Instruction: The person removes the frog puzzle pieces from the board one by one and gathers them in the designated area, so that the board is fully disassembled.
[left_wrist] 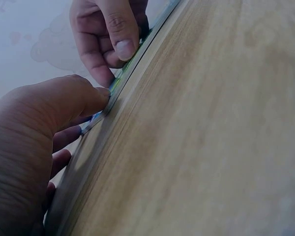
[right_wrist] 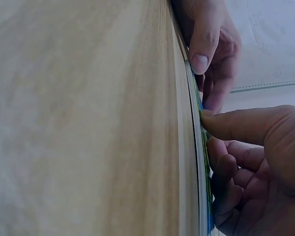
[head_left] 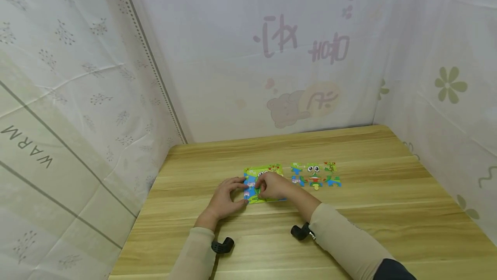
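Below centre, a puzzle board (head_left: 251, 171) lies on the counter (head_left: 209, 159), left hand (head_left: 224, 198) spread at its edge, right hand (head_left: 272, 186) curled over it, pinch unclear. Fitting seems underway; loose pieces (head_left: 315, 181) likely need aligning next.

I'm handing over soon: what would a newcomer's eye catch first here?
Probably the bright puzzle on the wooden table, with the left grip at its left edge and the right grip over its middle. Next, the small separate pieces to the puzzle's right, especially the one with big cartoon eyes.
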`<state>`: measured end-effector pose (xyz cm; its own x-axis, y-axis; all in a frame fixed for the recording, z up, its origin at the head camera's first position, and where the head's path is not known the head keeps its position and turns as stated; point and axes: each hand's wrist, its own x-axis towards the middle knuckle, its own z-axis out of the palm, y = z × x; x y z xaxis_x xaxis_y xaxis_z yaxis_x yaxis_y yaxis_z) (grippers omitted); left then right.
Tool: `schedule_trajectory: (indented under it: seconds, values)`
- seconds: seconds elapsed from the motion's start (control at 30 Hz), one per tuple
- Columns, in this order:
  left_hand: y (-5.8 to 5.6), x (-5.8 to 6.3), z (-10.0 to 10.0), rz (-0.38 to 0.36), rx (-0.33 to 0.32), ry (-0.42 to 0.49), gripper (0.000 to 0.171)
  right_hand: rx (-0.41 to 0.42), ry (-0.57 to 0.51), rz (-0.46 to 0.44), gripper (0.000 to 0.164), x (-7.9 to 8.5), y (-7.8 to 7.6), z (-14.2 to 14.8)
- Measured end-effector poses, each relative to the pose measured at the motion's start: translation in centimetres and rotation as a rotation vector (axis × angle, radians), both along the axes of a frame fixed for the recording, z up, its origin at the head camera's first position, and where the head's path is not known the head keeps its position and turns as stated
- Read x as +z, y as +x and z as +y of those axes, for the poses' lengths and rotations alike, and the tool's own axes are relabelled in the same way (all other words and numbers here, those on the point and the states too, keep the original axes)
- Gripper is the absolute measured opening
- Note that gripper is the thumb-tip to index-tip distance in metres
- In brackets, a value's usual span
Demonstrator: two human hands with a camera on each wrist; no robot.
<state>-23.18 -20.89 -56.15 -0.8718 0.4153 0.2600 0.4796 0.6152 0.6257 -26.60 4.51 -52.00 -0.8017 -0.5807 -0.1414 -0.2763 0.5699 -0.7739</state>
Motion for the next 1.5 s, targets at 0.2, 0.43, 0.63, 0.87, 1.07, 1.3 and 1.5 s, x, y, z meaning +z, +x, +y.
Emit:
schedule_trajectory:
  seconds: [0.2,0.43,0.63,0.87,1.07,1.3,1.5]
  values:
    - [-0.13,-0.02,0.01,-0.003,0.002,-0.001,0.042,-0.007,0.033,0.011,0.021,0.18,-0.07,-0.17]
    - [-0.07,0.03,0.07,0.006,0.002,-0.006,0.043,-0.027,0.048,0.035,0.024,-0.10,-0.23,-0.15]
    - [-0.06,0.13,0.09,0.011,0.003,-0.017,0.043,-0.043,0.053,0.051,0.023,-0.28,-0.49,0.07]
    - [-0.09,0.15,0.10,0.015,-0.001,-0.014,0.043,-0.054,0.031,0.067,0.013,-0.27,-0.36,-0.01]
    - [-0.11,0.05,0.11,0.008,0.005,-0.008,0.042,-0.085,0.057,0.110,0.011,-0.27,-0.05,-0.34]
    - [-0.06,0.06,0.09,0.010,0.008,-0.004,0.043,-0.106,0.071,0.125,0.010,-0.43,-0.04,-0.50]
    - [0.05,0.04,0.05,0.015,0.012,-0.014,0.043,-0.120,0.088,0.168,0.009,-0.39,-0.01,-0.51]
